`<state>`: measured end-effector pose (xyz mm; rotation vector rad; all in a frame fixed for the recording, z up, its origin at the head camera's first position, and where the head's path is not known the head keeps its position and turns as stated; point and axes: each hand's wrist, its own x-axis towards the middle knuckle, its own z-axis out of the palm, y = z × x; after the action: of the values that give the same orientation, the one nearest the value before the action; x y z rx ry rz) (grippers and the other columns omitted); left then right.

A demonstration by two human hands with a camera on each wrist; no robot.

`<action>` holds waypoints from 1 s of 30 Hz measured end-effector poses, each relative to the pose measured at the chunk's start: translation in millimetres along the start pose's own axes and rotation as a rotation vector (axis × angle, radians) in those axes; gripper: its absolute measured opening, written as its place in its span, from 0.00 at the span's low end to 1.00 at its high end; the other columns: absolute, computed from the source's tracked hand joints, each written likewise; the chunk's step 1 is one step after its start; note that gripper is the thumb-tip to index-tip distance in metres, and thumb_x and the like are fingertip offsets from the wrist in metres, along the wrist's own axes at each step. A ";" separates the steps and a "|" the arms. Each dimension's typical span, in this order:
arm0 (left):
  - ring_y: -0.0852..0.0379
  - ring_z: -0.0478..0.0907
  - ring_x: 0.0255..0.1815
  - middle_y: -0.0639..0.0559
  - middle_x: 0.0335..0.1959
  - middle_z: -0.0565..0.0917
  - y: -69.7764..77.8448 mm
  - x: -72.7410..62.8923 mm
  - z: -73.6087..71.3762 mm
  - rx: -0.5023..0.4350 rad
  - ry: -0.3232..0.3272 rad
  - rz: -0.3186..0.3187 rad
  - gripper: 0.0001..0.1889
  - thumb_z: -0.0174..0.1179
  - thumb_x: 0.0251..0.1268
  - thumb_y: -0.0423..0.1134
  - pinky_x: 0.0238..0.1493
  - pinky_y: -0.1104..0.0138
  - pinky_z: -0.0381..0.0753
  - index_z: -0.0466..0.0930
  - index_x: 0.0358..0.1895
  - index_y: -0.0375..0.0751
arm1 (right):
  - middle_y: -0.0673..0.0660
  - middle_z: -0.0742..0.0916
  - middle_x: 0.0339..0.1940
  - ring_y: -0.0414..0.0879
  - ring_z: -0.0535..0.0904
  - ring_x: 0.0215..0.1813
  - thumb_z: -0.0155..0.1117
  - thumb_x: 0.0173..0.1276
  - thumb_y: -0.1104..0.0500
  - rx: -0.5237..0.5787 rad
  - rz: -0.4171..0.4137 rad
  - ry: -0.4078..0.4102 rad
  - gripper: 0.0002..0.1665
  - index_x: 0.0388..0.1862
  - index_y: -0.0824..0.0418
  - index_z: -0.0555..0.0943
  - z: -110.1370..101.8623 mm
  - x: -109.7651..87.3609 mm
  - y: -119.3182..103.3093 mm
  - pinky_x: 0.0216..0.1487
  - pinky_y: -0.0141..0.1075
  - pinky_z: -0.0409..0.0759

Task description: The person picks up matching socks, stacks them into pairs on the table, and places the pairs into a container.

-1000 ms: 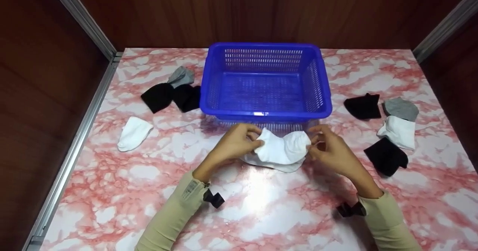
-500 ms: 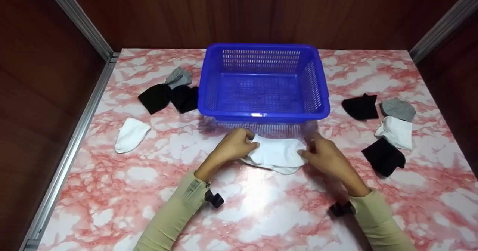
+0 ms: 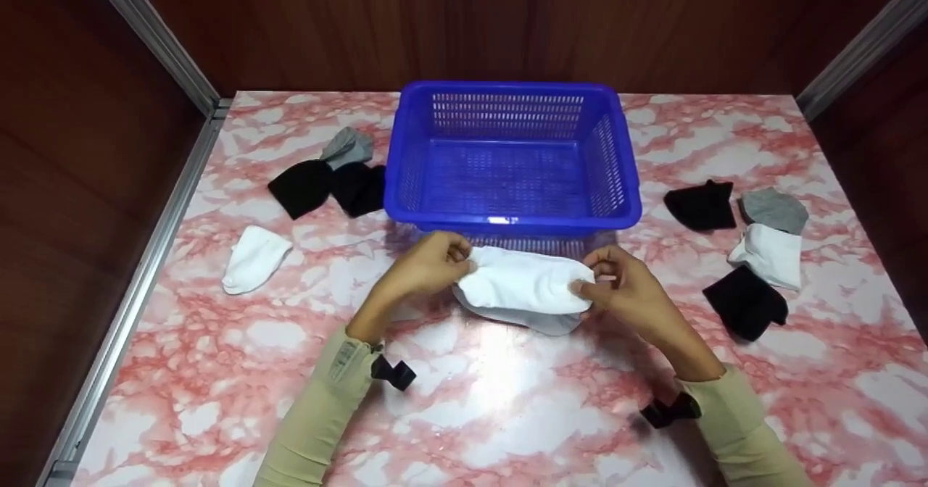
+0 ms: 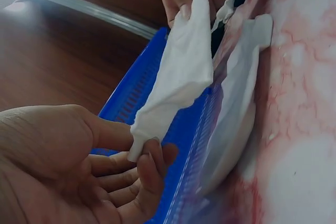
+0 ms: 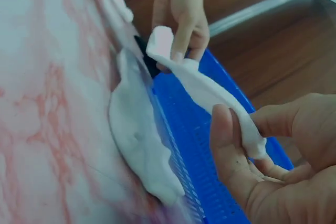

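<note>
Between my two hands a white sock is stretched out flat, held above the table in front of the basket. My left hand pinches its left end between thumb and fingers. At the other end, my right hand pinches the sock with the thumb on top. Beneath it lies another white sock on the table, seen in both wrist views and mostly covered in the head view. In the right wrist view the held sock hangs apart from the lower sock.
A blue plastic basket stands behind my hands. To the left lie a grey sock, two black socks and a white sock. On the right are a grey sock, a white sock and two black socks.
The held sock was lowered onto the other white sock, then raised again. My left hand has moved left, and the sock is now stretched straighter and wider between the hands.
</note>
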<state>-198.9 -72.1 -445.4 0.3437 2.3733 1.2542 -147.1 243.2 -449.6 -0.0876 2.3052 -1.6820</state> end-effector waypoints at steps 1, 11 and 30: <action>0.54 0.80 0.44 0.45 0.42 0.85 -1.4 -0.2 -2.2 0.007 -0.005 -0.010 0.13 0.63 0.71 0.36 0.50 0.64 0.84 0.83 0.53 0.31 | 0.58 0.83 0.38 0.44 0.85 0.32 0.73 0.68 0.65 0.011 -0.003 -0.003 0.24 0.54 0.71 0.71 1.3 0.3 0.4 0.34 0.46 0.91; 0.63 0.70 0.28 0.55 0.29 0.77 -12.8 0.7 -5.0 0.094 0.001 -0.008 0.13 0.63 0.70 0.35 0.33 0.73 0.71 0.83 0.50 0.27 | 0.60 0.86 0.41 0.48 0.86 0.40 0.70 0.73 0.56 -0.355 -0.011 -0.001 0.28 0.63 0.70 0.75 1.0 -4.3 1.4 0.37 0.33 0.86; 0.57 0.79 0.44 0.43 0.46 0.84 15.0 0.3 32.2 -0.255 -0.079 0.083 0.13 0.59 0.73 0.33 0.43 0.70 0.82 0.80 0.56 0.33 | 0.72 0.84 0.65 0.47 0.87 0.61 0.68 0.75 0.59 0.169 -0.033 -0.267 0.36 0.74 0.74 0.66 26.3 -8.2 -0.6 0.61 0.38 0.87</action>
<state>-183.4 -40.3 -449.0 0.4062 2.1210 1.5319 -132.3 220.5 -454.8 -0.2976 1.9721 -1.7552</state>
